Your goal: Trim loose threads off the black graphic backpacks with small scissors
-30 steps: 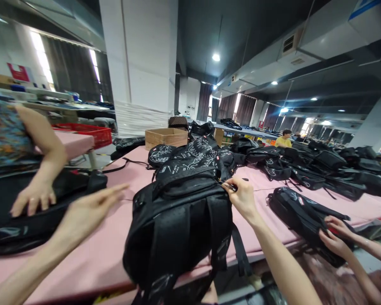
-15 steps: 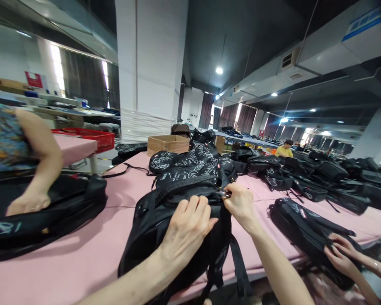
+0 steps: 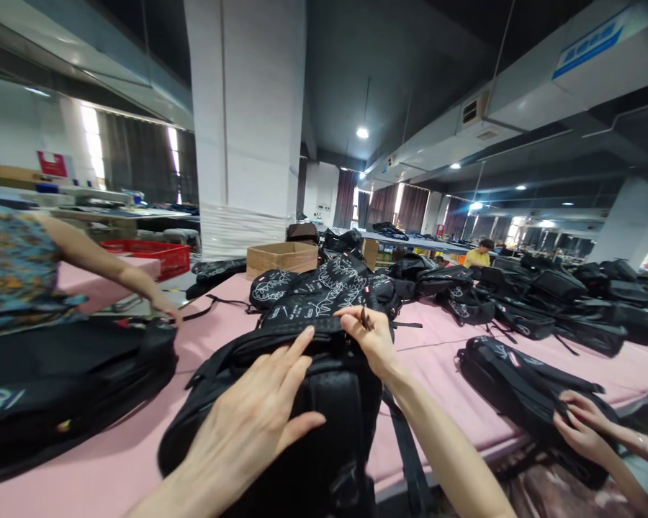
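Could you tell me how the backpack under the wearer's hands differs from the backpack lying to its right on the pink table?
The near backpack stands upright at the table edge; the right backpack lies flat. The left hand presses the near one while the right hand pinches something small and dark at its top; a co-worker's hands handle the right one. Both are black.

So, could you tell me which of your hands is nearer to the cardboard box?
Right. The right hand pinches at the black backpack's top, just below the cardboard box; the left hand lies flat lower down.
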A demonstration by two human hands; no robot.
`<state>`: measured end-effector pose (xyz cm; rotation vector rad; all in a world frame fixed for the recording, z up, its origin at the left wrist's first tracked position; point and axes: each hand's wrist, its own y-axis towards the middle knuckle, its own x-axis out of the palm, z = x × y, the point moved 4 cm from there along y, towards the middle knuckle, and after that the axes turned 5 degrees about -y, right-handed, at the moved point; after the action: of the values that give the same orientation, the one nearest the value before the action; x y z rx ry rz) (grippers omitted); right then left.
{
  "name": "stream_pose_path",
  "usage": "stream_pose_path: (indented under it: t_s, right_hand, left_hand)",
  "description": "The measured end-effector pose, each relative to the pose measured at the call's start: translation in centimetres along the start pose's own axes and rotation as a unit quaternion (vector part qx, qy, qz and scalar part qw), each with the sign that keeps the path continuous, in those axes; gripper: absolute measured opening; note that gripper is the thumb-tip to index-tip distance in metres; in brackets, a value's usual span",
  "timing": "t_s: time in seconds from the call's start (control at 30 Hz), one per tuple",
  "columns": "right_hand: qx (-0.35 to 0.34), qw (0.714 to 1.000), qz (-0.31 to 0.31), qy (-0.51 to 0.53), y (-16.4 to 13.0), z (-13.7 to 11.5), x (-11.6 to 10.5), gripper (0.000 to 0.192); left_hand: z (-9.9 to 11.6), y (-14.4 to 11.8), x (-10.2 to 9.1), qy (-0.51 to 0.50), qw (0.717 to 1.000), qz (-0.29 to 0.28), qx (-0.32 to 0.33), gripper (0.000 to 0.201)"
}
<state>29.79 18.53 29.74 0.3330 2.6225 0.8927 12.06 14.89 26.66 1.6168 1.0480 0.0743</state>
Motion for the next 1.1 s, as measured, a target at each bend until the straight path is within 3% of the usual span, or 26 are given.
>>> stream_pose_path:
  t_s: [0.1, 0.17, 0.27, 0.37, 0.47, 0.53, 0.63, 0.7, 0.77, 0.83, 1.0, 1.1]
  right_hand:
    - [0.015, 0.999, 0.028, 0.037, -0.8, 0.0, 0.3, 0.02]
    - [0.034, 0.997, 0.039, 0.053, -1.2, 0.0, 0.3, 0.021]
    - [0.023, 0.999, 0.013, 0.038, -1.6, -0.9, 0.3, 0.024]
    - [0.012, 0.998, -0.066, -0.006, -1.2, -1.5, 0.6, 0.025]
    - [-0.003, 0.994, -0.075, -0.075, 0.4, -0.8, 0.5, 0.033]
    - [-0.032, 0.982, -0.116, -0.143, 1.6, 0.0, 1.0, 0.034]
    - [-0.016, 0.962, -0.19, -0.195, 2.9, 1.5, 2.5, 0.017]
    - [0.024, 0.962, -0.179, -0.205, 3.4, 2.2, 3.3, 0.024]
    - [0.06, 0.965, -0.163, -0.196, 3.7, 2.6, 4.0, 0.036]
    - [0.092, 0.968, -0.163, -0.168, 3.7, 2.7, 4.6, 0.04]
    - [0.152, 0.969, -0.158, -0.11, 3.3, 2.7, 4.8, 0.04]
    - [0.16, 0.969, -0.159, -0.104, 3.4, 2.8, 4.8, 0.041]
  left_hand:
    - [-0.8, -1.0, 0.0, -0.029, 0.998, -0.009, 0.05, 0.043]
    - [-1.2, -1.2, 0.2, -0.046, 0.997, -0.035, 0.05, 0.049]
    - [-1.9, -0.2, 0.9, -0.085, 0.986, -0.146, -0.019, 0.059]
    - [-2.5, 1.6, 1.3, -0.129, 0.945, -0.291, -0.082, 0.065]
    - [-2.5, 2.9, 1.0, -0.141, 0.919, -0.354, -0.097, 0.07]
    - [-2.1, 2.8, 0.8, -0.14, 0.924, -0.345, -0.088, 0.071]
    - [-1.1, 1.7, 0.2, -0.118, 0.959, -0.254, -0.047, 0.067]
    - [-0.3, 0.6, -0.4, -0.1, 0.979, -0.174, -0.023, 0.062]
    - [0.2, -0.4, -0.9, -0.102, 0.986, -0.134, -0.015, 0.056]
    - [0.4, -1.1, -1.2, -0.123, 0.981, -0.144, -0.029, 0.051]
    - [0.0, -1.0, -1.7, -0.193, 0.951, -0.227, -0.083, 0.04]
    - [-1.6, 0.5, -1.1, -0.271, 0.901, -0.32, -0.113, 0.04]
